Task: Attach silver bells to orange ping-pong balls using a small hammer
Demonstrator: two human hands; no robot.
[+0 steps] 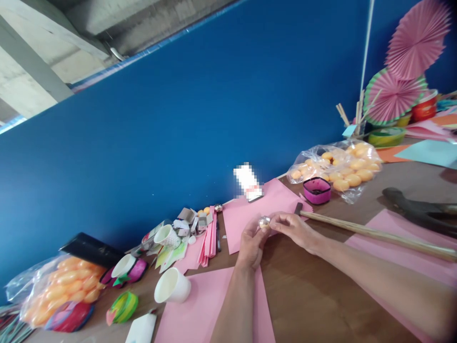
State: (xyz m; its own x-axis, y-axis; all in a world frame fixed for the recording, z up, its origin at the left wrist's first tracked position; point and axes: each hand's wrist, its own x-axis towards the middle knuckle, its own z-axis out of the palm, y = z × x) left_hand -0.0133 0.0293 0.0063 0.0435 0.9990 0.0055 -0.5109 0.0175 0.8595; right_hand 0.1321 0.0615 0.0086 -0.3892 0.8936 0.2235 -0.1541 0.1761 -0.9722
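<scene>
A small shiny ball (264, 222), silvery with a pale gold tint, is held up over the pink paper in front of me. My left hand (251, 244) grips it from below and the left, with thumb and fingers closed around it. From the right, my right hand (293, 229) comes in with its fingertips pinched at the ball's side. Whether those fingertips also hold a small piece of something is too small to tell. Under and behind the hands lies a sheet of pink paper (237, 224).
A hammer (342, 222) lies right of my hands, near a magenta box (317, 190) and a bag of orange egg-shaped pieces (352, 171). On the left are a white cup (173, 286), a green tape roll (123, 307) and another bag (67, 286). A blue wall (178, 119) stands behind.
</scene>
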